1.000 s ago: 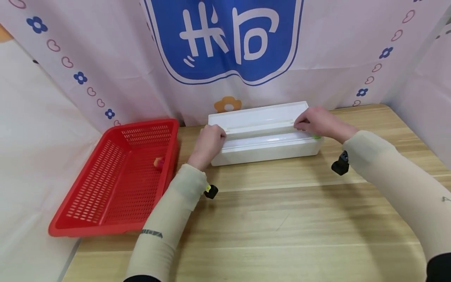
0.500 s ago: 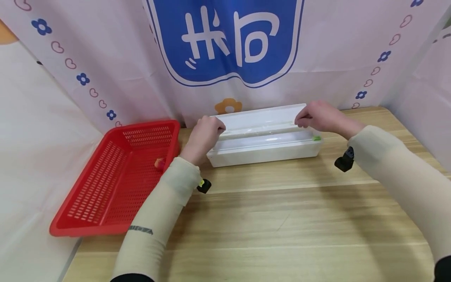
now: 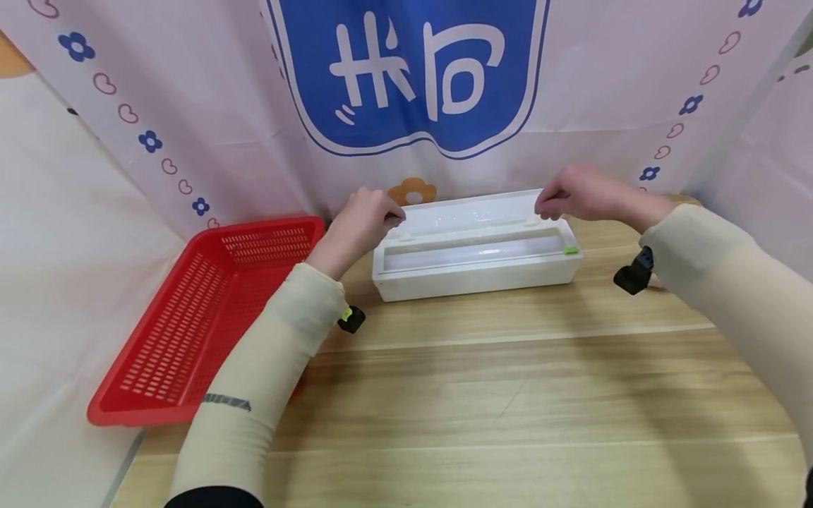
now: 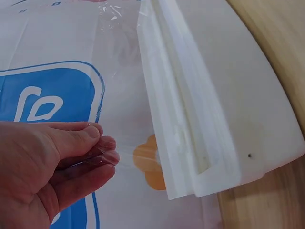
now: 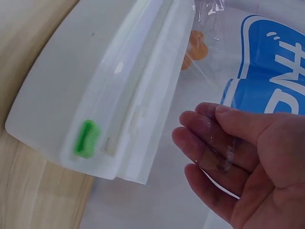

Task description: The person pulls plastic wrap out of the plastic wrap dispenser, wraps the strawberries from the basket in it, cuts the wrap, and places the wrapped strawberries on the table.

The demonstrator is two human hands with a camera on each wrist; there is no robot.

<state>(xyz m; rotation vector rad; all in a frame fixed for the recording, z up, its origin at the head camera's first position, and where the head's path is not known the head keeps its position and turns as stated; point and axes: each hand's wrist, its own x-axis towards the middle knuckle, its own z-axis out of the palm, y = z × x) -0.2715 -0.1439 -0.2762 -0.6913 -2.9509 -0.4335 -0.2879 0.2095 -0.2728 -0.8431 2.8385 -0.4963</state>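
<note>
Clear thin plastic film [image 4: 114, 28] spans the gap between my left hand [image 3: 358, 229] and right hand [image 3: 593, 194], both pinching it. Long white rectangular box [image 3: 476, 278] below, between them. Film-to-box contact: can't tell.

One white box [image 3: 476, 282], one clear film [image 4: 112, 19], two sets of fingers [image 3: 389, 209] [image 3: 550, 203], one red basket [image 3: 165, 331], two wrist cameras [image 3: 352, 319] [image 3: 631, 279]

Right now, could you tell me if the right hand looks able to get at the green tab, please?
Probably yes: the right hand is near that end of the white box and nothing covers the green tab, though that hand seems to hold clear film.
</note>
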